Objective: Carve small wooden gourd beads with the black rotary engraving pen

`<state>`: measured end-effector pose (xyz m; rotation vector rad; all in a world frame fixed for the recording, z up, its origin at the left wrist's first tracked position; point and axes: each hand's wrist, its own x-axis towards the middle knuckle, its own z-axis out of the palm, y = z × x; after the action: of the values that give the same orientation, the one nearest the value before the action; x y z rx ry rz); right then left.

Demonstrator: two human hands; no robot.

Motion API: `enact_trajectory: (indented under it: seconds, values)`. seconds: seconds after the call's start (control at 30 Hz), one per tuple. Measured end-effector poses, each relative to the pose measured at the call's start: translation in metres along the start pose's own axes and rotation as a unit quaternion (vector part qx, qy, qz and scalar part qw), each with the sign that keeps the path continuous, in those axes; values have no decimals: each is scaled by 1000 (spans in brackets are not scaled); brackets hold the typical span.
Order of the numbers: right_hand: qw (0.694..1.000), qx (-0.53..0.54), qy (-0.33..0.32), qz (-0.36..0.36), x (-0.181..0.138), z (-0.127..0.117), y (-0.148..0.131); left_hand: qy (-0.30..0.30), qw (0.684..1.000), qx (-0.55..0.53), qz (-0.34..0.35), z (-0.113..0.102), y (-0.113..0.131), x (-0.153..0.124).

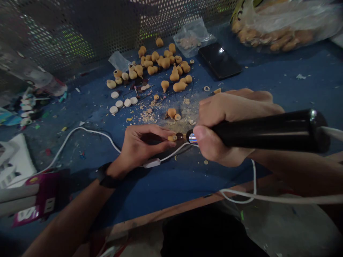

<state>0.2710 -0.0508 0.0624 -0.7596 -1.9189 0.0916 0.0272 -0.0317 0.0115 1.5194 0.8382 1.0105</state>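
Note:
My left hand pinches a small tan gourd-shaped wooden piece between thumb and fingertips. My right hand grips a black corded rotary tool in its fist. The tool's shiny bit sits very close to the piece, with a dark spot between them, and I cannot tell if they touch. Many similar gourd pieces lie in a loose heap beyond my hands, and several white discs lie to its left. Wood dust is scattered on the blue mat below.
A white cord with an inline switch runs across the mat. A black phone and a plastic bag of gourd pieces lie at the back, before a perforated metal screen. A power strip sits at left.

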Motion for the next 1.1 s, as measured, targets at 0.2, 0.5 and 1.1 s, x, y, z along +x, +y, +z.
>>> enact_trajectory:
  seconds: [0.2,0.5,1.1]
  values:
    - [1000,10,2,-14,2,1,1,10,999,18,-29,1,1,0]
    - [1000,8,-6,-11,2,-1,1,8,1000,2,-12,1,1,0]
    - [1000,-11,-13,5,1,-1,0,10,999,9,-42,2,3,1]
